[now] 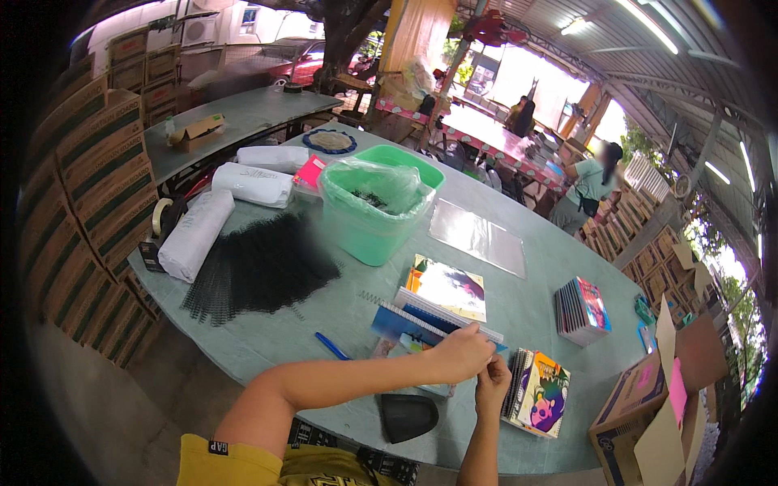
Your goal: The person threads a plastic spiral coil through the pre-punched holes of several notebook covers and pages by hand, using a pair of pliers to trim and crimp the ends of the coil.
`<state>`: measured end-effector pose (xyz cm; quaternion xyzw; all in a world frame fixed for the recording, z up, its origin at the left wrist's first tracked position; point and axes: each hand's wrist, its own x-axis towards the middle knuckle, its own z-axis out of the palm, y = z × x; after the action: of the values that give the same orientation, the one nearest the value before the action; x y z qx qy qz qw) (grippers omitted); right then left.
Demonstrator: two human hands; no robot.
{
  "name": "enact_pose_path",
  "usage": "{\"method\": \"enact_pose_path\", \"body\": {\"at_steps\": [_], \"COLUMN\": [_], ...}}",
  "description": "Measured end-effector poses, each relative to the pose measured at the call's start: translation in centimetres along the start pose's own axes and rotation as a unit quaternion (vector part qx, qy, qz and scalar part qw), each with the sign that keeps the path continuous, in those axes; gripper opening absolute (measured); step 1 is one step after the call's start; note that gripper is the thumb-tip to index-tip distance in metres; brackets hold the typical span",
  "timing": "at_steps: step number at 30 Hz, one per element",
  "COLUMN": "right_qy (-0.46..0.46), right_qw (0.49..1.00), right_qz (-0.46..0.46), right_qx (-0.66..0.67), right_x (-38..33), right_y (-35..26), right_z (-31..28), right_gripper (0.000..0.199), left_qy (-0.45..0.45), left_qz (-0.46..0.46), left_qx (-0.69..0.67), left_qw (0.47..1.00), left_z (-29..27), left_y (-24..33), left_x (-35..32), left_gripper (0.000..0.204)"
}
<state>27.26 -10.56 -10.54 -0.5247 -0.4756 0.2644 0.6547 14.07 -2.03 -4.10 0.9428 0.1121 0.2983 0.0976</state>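
Over notebook (421, 322), 2 pinching hands (478, 364)

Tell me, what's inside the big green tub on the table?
The green tub is lined with a clear plastic bag. Through it shows a small dark heap, maybe black coils like the pile beside it. Whatever lies deeper is hidden by the tub's wall.

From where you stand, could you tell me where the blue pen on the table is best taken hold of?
Take the blue pen across the middle of its barrel, coming from above. It lies flat and slantwise on the green table, with bare table on both long sides, just beyond the left forearm. A hand likely has room there.
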Motion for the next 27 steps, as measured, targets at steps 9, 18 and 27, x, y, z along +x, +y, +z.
{"method": "enact_pose_path", "body": {"at_steps": [9,18,27], "right_qy": [-0.002,0.004,-0.054], "right_qw": [0.998,0.997,0.993], "right_qz": [-0.003,0.001,0.022], "right_qx": [-0.064,-0.073,-0.102], "right_x": [0.4,1.1,3.8], "right_y": [-0.9,-2.6,-3.3], "right_z": [0.1,-0.7,-2.2], "right_gripper": [0.01,0.021,0.022], "left_qy": [0.144,-0.257,-0.203], "left_qz": [-0.052,-0.128,-0.29], "left_qx": [-0.074,-0.03,0.11], "left_qw": [0.985,0.957,0.929], "left_z": [-0.2,-6.2,-6.0], "left_y": [0.9,-3.7,-5.5], "left_x": [-0.2,-13.9,-26.4], "left_gripper": [0.019,0.04,0.058]}}
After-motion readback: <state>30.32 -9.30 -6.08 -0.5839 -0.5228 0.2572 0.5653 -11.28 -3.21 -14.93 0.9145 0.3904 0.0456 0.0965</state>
